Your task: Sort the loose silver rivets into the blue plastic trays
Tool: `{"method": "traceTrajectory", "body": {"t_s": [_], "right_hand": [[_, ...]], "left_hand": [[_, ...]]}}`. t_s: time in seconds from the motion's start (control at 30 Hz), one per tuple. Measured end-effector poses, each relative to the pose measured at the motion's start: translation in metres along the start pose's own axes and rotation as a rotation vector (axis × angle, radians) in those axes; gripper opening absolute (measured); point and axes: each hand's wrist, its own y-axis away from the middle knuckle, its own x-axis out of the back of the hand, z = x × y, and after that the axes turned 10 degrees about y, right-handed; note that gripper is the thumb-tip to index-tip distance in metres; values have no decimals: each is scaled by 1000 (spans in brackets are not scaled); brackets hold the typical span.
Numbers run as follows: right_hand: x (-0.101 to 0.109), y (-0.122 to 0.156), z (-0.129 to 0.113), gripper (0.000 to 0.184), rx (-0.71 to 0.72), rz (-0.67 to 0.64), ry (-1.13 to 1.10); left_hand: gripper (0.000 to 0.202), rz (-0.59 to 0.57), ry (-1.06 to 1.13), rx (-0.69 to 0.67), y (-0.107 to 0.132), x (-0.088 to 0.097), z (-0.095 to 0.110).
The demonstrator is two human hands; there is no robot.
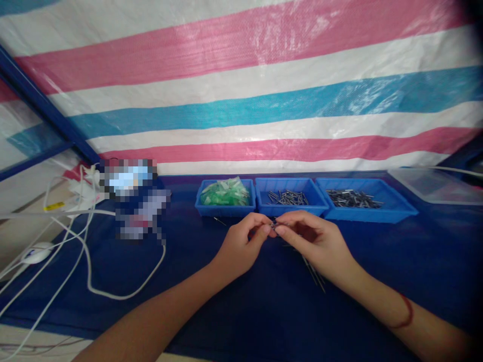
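Note:
My left hand (243, 241) and my right hand (309, 239) meet over the dark blue cloth (226, 301), just in front of the middle blue tray (289, 197). Both hands are pinched together on a small dark part (274, 224) between their fingertips. Under my right palm a few thin metal rods (314, 274) stick out toward me. The left blue tray (225, 196) holds green and clear plastic pieces. In the middle tray lie short metal pins. The right blue tray (364, 198) holds longer metal pins.
A clear plastic box (433, 185) stands at the far right. White cables (90, 281) loop over the cloth at the left, beside a blurred-out object (132, 198). A striped pink, white and blue tarp (241, 90) hangs behind the table.

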Motion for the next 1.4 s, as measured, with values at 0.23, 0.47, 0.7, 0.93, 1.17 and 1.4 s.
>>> {"method": "traceTrajectory", "body": {"t_s": [0.23,0.47,0.7,0.93,1.17,1.4], "right_hand": [[-1,-2,-6,16,-118,13,-211],[0,-2,-2,14,-70,-22,-146],[4,-3,-4,11,32,8,-31],[9,-7,-2,12,120,-8,271],[70,-36,22,16,48,236,744],[133,-47,80,20,-25,216,1179]], "left_hand": [[13,-59,142,41,-1,-2,-3],[17,-83,75,62,0,-3,1],[16,-16,-4,48,-1,-1,2],[19,90,-102,-6,-2,2,4],[31,-68,-536,-156,1,5,-1],[32,-195,-856,-113,5,6,-6]]}}
